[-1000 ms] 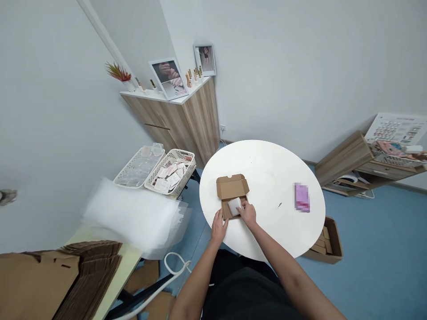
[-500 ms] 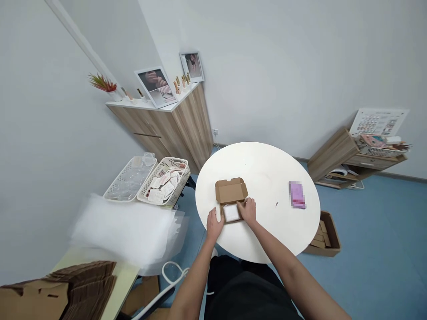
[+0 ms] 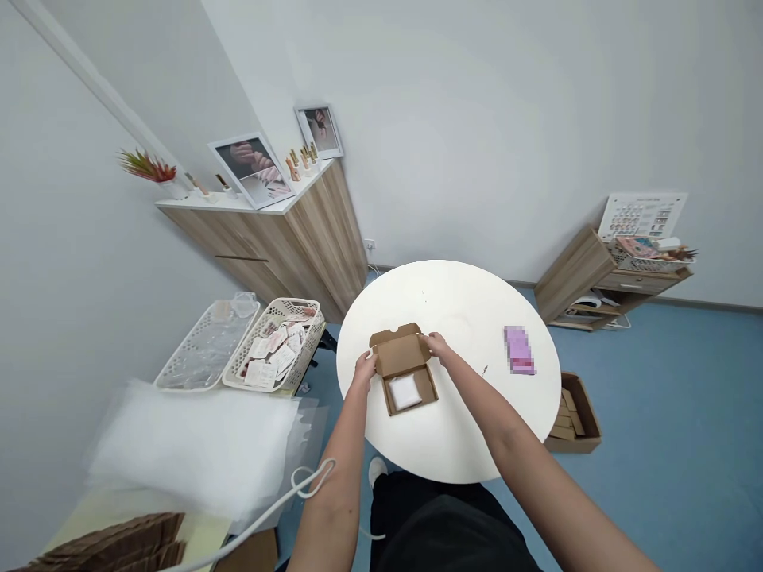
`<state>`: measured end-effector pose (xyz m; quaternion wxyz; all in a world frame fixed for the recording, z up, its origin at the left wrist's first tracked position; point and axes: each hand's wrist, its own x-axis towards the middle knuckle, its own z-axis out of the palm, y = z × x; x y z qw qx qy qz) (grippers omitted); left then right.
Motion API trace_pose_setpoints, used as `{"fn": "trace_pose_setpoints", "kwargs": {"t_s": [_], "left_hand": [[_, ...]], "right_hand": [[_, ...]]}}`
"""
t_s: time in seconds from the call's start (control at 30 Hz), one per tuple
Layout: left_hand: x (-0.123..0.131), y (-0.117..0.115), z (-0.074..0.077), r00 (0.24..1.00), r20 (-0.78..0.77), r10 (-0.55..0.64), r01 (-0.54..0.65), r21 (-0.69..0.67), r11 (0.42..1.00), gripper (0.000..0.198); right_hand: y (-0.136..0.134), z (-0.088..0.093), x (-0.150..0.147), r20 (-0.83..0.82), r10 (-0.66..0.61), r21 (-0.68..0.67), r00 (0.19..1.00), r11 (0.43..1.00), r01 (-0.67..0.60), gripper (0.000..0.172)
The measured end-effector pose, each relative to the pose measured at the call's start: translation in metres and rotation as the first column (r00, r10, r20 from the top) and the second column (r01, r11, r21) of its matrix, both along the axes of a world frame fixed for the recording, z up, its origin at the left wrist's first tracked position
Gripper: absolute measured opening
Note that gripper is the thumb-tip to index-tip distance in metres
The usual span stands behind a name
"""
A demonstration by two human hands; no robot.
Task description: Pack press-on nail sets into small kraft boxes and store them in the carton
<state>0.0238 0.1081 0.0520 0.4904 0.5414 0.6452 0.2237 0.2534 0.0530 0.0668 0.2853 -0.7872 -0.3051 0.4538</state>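
A small brown cardboard box [image 3: 417, 391] lies open on the round white table [image 3: 465, 429], with a white wrapped packet [image 3: 404, 391] inside it. Its lid [image 3: 398, 353] stands raised at the far side. My left hand [image 3: 363, 369] grips the lid's left edge. My right hand [image 3: 438, 347] pinches the lid's right corner. Both hands have their fingers closed on the cardboard.
A pink blurred item [image 3: 518, 350] lies on the table's right. Two white baskets [image 3: 275, 356] stand left, one with small packets. Bubble wrap [image 3: 191, 445] and flat cardboard [image 3: 113, 545] lie lower left. A carton [image 3: 575, 413] sits on the blue floor; wooden cabinets [image 3: 286, 238] line the wall.
Both hands have left the packet and the box's base and moved up to the lid's two sides. The packet now lies flat in the box. The view has shifted.
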Motion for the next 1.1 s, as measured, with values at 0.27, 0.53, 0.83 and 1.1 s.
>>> {"fn": "trace_pose_setpoints", "kwargs": {"t_s": [0.27, 0.53, 0.83, 1.1], "left_hand": [[-0.008, 0.001, 0.026, 0.987, 0.011, -0.158, 0.158, -0.014, 0.987, 0.041], [-0.007, -0.024, 0.044, 0.962, -0.093, -0.258, 0.268, 0.116, 0.956, 0.029], [-0.019, -0.085, 0.032, 0.93, -0.241, -0.279, 0.361, 0.442, 0.821, 0.025], [-0.037, -0.141, -0.012, 0.949, -0.145, -0.279, 0.314, 0.475, 0.822, 0.048]], "right_hand": [[0.003, 0.018, 0.015, 0.116, 0.161, -0.034, 0.98, 0.987, -0.158, 0.043], [-0.019, 0.047, 0.005, 0.246, 0.336, -0.044, 0.909, 0.941, -0.335, 0.04], [-0.076, 0.048, -0.019, 0.405, 0.363, 0.06, 0.839, 0.905, -0.42, 0.034], [-0.133, 0.019, -0.033, 0.422, 0.351, 0.185, 0.836, 0.869, -0.459, 0.059]]}}
